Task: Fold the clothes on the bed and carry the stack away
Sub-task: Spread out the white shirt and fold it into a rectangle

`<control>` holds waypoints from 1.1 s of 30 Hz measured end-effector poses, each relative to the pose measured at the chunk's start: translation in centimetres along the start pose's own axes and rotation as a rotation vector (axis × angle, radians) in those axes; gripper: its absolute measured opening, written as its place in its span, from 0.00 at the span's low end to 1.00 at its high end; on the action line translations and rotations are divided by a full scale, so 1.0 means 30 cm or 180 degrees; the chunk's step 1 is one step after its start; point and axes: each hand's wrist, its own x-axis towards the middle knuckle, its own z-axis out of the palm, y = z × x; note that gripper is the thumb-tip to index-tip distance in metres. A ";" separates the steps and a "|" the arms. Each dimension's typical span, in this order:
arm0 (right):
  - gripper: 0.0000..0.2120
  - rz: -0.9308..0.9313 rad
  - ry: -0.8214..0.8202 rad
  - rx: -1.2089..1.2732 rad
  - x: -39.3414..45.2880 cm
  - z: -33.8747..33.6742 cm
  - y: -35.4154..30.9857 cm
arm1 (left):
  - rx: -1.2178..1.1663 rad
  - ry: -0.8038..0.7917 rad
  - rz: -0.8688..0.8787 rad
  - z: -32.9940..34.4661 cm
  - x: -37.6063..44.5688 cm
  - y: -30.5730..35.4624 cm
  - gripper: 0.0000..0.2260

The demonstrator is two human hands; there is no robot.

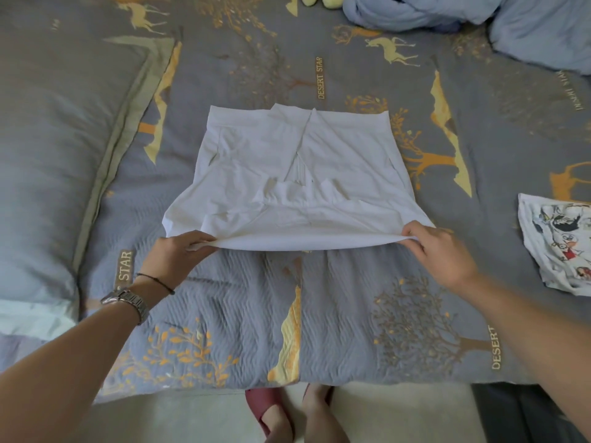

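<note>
Folding the white shirt (297, 174) on the bed (224, 330).
Left hand (179, 254) and right hand (438, 251) each pinch 1 near corner; next, probably carry this edge to the far side.

Both bare forearms stretched forward, converging on near edge of white shirt (297, 174). Left hand (176, 255) at shirt's near left corner, palm down, fingers curled, pinching fold of cloth. Right hand (439, 251) at shirt's near right corner, knuckles up, fingertips pinching edge likewise. Hands level, well apart, edge stretched between them. Left wrist: metal watch (128, 300), thin dark cord (156, 281).
</note>
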 end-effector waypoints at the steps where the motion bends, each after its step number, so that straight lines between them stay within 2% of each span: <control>1: 0.08 -0.0013 -0.0049 -0.0065 -0.013 -0.012 -0.006 | 0.0021 -0.0032 0.0102 -0.013 -0.010 0.001 0.07; 3: 0.10 -0.0003 -0.0140 -0.0187 -0.036 -0.035 -0.021 | 0.0052 -0.0120 0.0196 -0.042 -0.026 -0.001 0.06; 7: 0.10 0.0019 -0.0268 -0.0286 -0.080 -0.098 -0.060 | -0.0042 -0.0522 -0.0086 -0.115 -0.050 -0.006 0.06; 10: 0.13 -0.0100 -0.0258 -0.0340 -0.119 -0.155 -0.073 | -0.0232 -0.0867 -0.0283 -0.177 -0.058 0.005 0.12; 13: 0.16 -0.0072 -0.0379 -0.0232 -0.119 -0.191 -0.075 | -0.0332 -0.0936 -0.0355 -0.209 -0.042 0.018 0.12; 20: 0.12 0.0293 -0.0368 0.0128 0.044 -0.191 -0.044 | -0.0122 -0.0582 -0.0249 -0.226 0.111 0.041 0.05; 25: 0.08 0.0464 -0.0216 0.0403 0.215 -0.156 0.018 | -0.0016 -0.0368 -0.0428 -0.184 0.304 0.047 0.01; 29: 0.06 0.0564 -0.0150 0.0490 0.395 -0.103 0.090 | -0.0026 -0.0103 -0.0701 -0.110 0.474 0.045 0.05; 33: 0.05 0.0538 -0.0022 0.0405 0.577 -0.028 0.148 | 0.0083 -0.0055 -0.0705 -0.029 0.642 -0.003 0.05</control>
